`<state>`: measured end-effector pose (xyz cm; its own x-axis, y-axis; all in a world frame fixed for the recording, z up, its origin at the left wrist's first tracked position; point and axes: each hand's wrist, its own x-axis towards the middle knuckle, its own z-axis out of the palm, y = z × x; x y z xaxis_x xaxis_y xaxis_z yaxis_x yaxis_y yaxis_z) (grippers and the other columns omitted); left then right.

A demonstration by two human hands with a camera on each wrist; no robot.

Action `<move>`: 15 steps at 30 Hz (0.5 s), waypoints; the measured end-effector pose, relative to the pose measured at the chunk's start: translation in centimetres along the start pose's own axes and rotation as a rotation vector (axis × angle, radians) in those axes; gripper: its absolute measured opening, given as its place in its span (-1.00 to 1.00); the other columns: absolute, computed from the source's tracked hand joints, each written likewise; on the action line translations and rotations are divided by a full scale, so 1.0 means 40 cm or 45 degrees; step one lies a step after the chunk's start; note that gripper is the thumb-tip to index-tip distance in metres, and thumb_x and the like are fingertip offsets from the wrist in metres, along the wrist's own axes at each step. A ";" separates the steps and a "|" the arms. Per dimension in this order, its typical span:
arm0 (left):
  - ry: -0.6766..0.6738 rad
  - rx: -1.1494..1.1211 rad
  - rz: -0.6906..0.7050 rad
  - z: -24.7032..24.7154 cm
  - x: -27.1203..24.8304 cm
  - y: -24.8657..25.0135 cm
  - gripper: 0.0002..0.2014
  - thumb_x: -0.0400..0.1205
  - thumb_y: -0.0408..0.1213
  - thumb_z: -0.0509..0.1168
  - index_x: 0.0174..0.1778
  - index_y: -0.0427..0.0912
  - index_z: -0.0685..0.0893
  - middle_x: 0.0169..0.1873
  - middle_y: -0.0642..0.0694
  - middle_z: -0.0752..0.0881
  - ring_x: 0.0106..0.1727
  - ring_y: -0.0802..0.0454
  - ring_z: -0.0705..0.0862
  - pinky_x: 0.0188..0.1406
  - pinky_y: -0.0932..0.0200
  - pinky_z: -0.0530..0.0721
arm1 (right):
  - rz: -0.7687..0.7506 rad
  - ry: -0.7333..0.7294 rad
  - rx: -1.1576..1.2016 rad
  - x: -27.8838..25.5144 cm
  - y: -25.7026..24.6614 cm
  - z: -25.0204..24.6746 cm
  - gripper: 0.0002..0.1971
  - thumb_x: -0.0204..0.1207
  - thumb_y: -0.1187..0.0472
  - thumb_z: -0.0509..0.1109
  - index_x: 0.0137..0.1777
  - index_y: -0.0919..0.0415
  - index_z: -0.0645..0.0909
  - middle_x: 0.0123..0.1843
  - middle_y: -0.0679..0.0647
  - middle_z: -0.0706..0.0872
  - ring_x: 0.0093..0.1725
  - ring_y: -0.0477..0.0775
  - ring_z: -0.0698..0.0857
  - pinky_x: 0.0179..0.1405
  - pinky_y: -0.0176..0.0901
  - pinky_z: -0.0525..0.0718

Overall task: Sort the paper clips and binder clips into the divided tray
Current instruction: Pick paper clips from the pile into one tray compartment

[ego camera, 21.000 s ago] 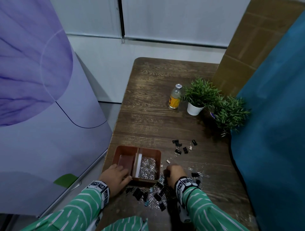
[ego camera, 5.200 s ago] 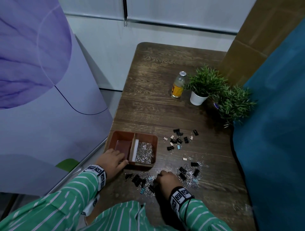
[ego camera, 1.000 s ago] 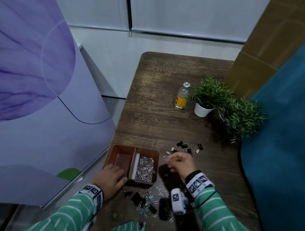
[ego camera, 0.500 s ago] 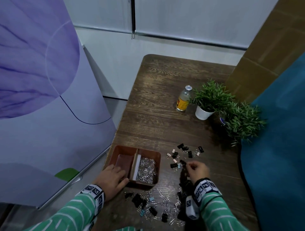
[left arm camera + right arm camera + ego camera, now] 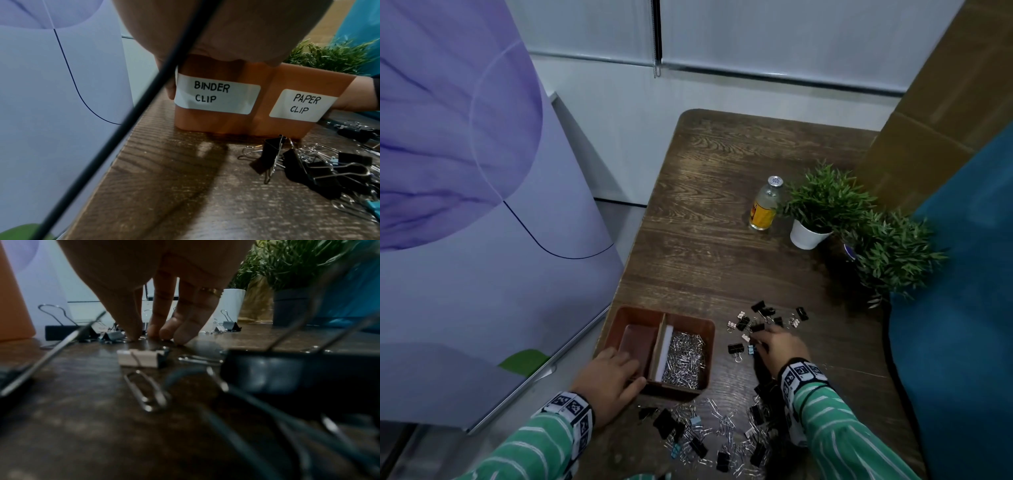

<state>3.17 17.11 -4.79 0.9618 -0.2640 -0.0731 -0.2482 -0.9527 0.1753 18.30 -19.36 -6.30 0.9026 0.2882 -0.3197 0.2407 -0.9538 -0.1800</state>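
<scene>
A brown divided tray (image 5: 690, 318) stands at the table's left edge. Its right compartment holds a heap of silver paper clips (image 5: 685, 358); I see no clips in the left one. Labels on the tray (image 5: 226, 123) read BINDER CLIP and PAPER CLIP. My left hand (image 5: 619, 371) grips the tray's near left corner, fingers over the rim. My right hand (image 5: 760, 337) has its fingertips (image 5: 133, 335) down on the table among scattered binder clips (image 5: 760, 313), beside a black one (image 5: 735, 348). A mixed pile of clips (image 5: 705, 435) lies in front of the tray.
A small bottle (image 5: 765, 205) and a plant in a white pot (image 5: 815, 212) stand mid-table, with a second plant (image 5: 890, 253) to their right. Teal fabric (image 5: 962, 325) borders the table's right side. A purple panel (image 5: 482, 205) stands to its left.
My right hand has moved from beside the tray's right wall to the far cluster of binder clips and come down onto the table. My left hand has stayed on the tray.
</scene>
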 end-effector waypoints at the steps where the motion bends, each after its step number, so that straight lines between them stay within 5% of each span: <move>1: -0.005 -0.002 -0.003 -0.001 0.000 0.000 -0.63 0.72 0.24 -0.02 -0.15 0.11 0.55 -0.22 0.10 0.60 -0.16 0.04 0.51 -0.09 0.04 0.60 | -0.012 -0.012 -0.019 -0.003 0.001 0.001 -0.68 0.68 -0.05 0.30 0.38 -0.33 0.64 0.49 -0.19 0.61 0.30 0.05 0.70 0.20 -0.07 0.69; 7: -0.009 0.007 -0.020 -0.007 -0.001 0.005 -0.64 0.71 0.23 -0.01 -0.13 0.11 0.57 -0.21 0.11 0.62 -0.16 0.06 0.50 -0.11 0.06 0.59 | 0.081 -0.041 0.030 0.003 -0.005 -0.014 -0.83 0.64 0.03 0.38 0.07 -0.13 0.81 0.15 -0.11 0.77 0.04 0.01 0.75 -0.07 -0.19 0.66; 11: -0.032 0.018 -0.014 -0.005 0.000 0.004 -0.59 0.71 0.25 -0.06 -0.10 0.11 0.58 -0.19 0.11 0.62 -0.15 0.06 0.50 -0.08 0.05 0.59 | 0.214 -0.195 0.094 0.036 -0.019 -0.029 -0.77 0.52 0.12 0.30 -0.33 0.08 0.68 -0.22 0.09 0.79 -0.15 0.16 0.79 -0.16 -0.13 0.73; 15: -0.052 0.015 -0.030 -0.008 0.000 0.006 -0.58 0.71 0.27 -0.08 -0.08 0.12 0.57 -0.16 0.11 0.62 -0.11 0.06 0.49 -0.04 0.04 0.59 | 0.202 -0.275 0.008 0.035 -0.039 -0.038 -0.87 0.49 0.12 0.32 -0.25 0.12 0.59 -0.03 0.16 0.82 0.00 0.23 0.81 -0.02 -0.06 0.76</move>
<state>3.14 16.95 -4.45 0.9619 -0.2474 -0.1167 -0.2274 -0.9603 0.1614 19.73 -17.60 -5.06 0.8316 0.1472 -0.5356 0.0992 -0.9881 -0.1175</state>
